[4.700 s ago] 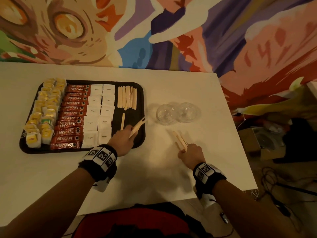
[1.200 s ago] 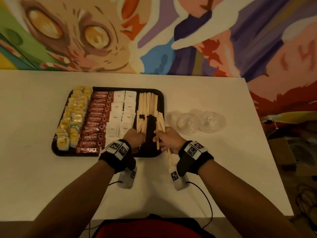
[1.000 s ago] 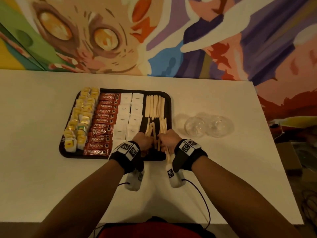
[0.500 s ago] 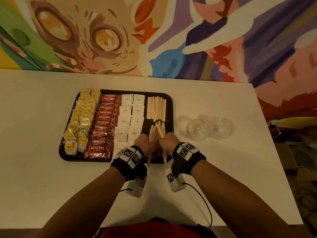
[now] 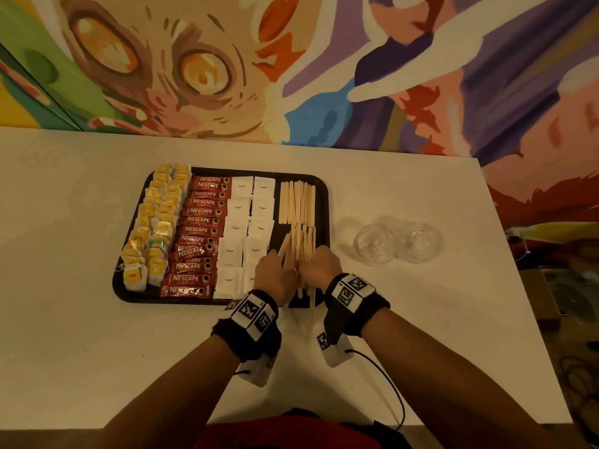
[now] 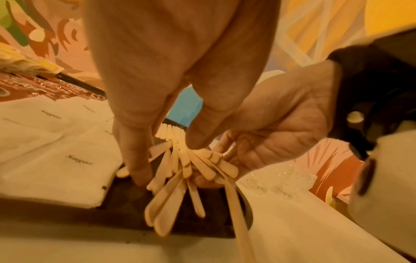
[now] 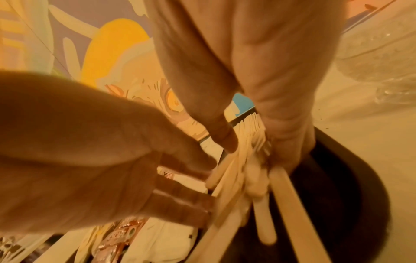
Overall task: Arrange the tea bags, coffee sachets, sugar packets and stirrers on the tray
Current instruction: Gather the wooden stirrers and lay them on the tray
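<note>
A black tray carries yellow tea bags, red coffee sachets, white sugar packets and a far row of wooden stirrers. Nearer me, a loose bundle of stirrers fans out in the tray's right corner. My left hand presses straight fingers against the bundle's left side. My right hand grips the bundle between thumb and fingers. One long stirrer sticks out over the tray's near rim.
Two clear plastic cups lie right of the tray on the white table. A painted mural wall stands behind. The table ends at the right, with dark clutter on the floor beyond.
Both hands came together over the tray's near right corner and squeezed the scattered stirrers into a tighter bundle. Earlier, the right hand was at stirrers lying on the table.
</note>
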`<action>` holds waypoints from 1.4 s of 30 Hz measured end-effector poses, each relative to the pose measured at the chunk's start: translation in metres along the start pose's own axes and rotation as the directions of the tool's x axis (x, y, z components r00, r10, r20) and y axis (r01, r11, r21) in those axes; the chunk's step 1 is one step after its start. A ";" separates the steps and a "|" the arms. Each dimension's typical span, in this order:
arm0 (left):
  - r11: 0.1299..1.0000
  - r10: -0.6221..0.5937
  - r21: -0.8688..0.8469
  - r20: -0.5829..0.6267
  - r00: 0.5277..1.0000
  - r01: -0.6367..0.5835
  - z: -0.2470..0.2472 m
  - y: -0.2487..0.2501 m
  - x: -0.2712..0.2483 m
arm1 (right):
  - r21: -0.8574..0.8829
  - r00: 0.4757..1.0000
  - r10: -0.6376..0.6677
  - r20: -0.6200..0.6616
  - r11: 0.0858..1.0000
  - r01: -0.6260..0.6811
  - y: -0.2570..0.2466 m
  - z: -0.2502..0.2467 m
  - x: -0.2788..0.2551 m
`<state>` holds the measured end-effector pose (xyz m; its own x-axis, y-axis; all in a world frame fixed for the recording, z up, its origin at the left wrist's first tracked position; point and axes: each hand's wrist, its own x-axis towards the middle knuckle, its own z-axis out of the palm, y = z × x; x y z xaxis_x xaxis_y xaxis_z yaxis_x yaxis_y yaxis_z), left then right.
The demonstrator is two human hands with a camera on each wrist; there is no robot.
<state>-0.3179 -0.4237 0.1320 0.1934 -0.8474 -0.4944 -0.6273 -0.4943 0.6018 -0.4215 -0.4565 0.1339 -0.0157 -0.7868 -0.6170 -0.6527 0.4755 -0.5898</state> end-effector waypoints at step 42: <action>0.971 -0.095 0.228 0.128 0.987 0.064 -0.009 -0.022 -0.010 | -0.471 0.873 -0.461 0.158 0.742 0.477 0.030 -0.019 -0.019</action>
<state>-0.2994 -0.4066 0.1294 0.1542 -0.7650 -0.6253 -0.7693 -0.4901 0.4098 -0.4551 -0.4343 0.1379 0.4068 -0.8441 -0.3493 -0.8484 -0.2074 -0.4870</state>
